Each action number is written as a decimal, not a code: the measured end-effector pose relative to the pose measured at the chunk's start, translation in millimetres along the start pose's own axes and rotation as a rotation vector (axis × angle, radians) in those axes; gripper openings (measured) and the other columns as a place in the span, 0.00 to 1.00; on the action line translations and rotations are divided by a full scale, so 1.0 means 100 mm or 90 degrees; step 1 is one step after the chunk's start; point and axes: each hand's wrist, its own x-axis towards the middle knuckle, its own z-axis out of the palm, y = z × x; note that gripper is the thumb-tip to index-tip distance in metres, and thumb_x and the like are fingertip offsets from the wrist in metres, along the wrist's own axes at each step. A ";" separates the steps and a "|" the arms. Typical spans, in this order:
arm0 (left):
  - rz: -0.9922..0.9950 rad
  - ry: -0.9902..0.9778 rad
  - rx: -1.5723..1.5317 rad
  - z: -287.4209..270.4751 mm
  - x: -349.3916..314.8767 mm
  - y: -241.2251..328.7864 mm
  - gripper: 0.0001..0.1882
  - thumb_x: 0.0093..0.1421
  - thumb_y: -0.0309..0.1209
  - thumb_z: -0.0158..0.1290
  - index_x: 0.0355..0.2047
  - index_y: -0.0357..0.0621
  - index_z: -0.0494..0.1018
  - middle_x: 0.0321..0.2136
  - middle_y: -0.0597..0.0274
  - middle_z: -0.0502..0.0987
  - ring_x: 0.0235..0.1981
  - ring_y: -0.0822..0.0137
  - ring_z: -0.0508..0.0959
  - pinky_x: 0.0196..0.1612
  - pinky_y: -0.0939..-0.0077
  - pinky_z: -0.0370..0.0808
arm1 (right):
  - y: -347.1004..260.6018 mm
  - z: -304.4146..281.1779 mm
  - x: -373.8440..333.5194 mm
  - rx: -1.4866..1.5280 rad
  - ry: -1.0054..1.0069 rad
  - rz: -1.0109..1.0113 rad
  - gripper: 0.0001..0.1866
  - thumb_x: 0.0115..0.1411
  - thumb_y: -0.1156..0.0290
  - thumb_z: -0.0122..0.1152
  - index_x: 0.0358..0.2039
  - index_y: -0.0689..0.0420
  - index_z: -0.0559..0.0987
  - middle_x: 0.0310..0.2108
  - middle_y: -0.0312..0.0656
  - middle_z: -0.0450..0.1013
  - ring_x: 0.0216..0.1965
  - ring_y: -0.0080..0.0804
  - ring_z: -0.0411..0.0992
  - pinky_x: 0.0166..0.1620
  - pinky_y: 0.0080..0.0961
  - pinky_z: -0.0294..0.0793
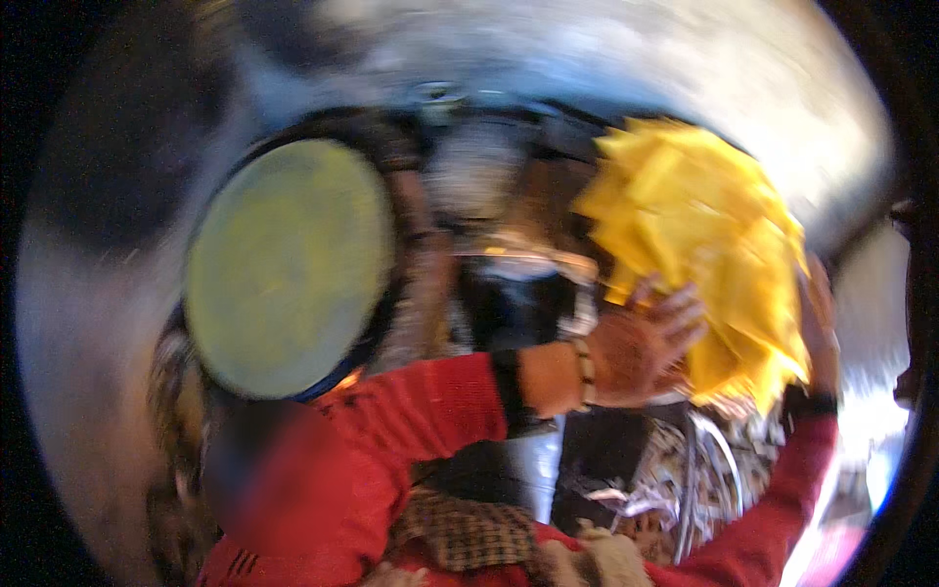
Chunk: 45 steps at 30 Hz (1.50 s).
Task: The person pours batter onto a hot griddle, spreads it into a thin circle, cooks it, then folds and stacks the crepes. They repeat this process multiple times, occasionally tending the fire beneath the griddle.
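A heap of thin, folded yellow sheets [709, 230], crepe-like with pointed edges, stands at the right. My left hand [641, 347] reaches across to its near left side, fingers spread and touching the sheets. Against the heap's right edge lies my right hand [820, 328], its fingers stretched along the side and partly hidden. Neither hand is visibly closed around a sheet. Both of my arms wear red sleeves, and a beaded band circles the left wrist. Motion blur softens the details. What lies under the heap is mostly hidden.
At the left sits a round, dark-rimmed pan [289, 264] with a flat pale yellow-green surface. An orange glow [350, 378] shows below its near edge. Dark, blurred objects [518, 298] stand between pan and heap. Clutter with curved pale strips [719, 460] lies below the heap.
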 end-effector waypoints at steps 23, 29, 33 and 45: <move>-0.714 0.342 0.218 -2.45 -4.83 0.36 0.19 0.59 0.29 0.57 0.50 0.42 0.72 0.45 0.50 0.78 0.47 0.52 0.77 0.50 0.63 0.74 | -3.66 -1.33 1.07 0.702 0.039 0.230 0.29 0.60 0.77 0.57 0.63 0.56 0.64 0.60 0.46 0.66 0.60 0.37 0.64 0.62 0.35 0.61; -0.938 0.267 0.365 -2.86 -5.64 0.95 0.19 0.63 0.31 0.53 0.54 0.38 0.70 0.49 0.49 0.76 0.51 0.52 0.76 0.55 0.63 0.70 | -4.39 -0.93 1.81 0.676 -0.033 0.272 0.15 0.62 0.64 0.56 0.46 0.58 0.75 0.38 0.50 0.78 0.39 0.48 0.77 0.42 0.39 0.77; -0.943 0.237 0.395 -2.87 -6.15 1.09 0.20 0.65 0.33 0.51 0.54 0.38 0.70 0.51 0.49 0.75 0.54 0.53 0.74 0.56 0.61 0.70 | -4.29 -0.58 2.39 0.382 -0.111 0.281 0.14 0.62 0.60 0.52 0.44 0.54 0.73 0.37 0.51 0.77 0.38 0.56 0.76 0.39 0.48 0.77; -0.936 0.130 0.527 -2.76 -6.35 1.08 0.15 0.63 0.31 0.52 0.49 0.41 0.74 0.48 0.48 0.76 0.51 0.47 0.74 0.54 0.55 0.70 | -4.07 0.46 3.38 0.163 -0.408 0.300 0.19 0.65 0.58 0.47 0.44 0.56 0.81 0.48 0.49 0.76 0.49 0.44 0.75 0.50 0.39 0.76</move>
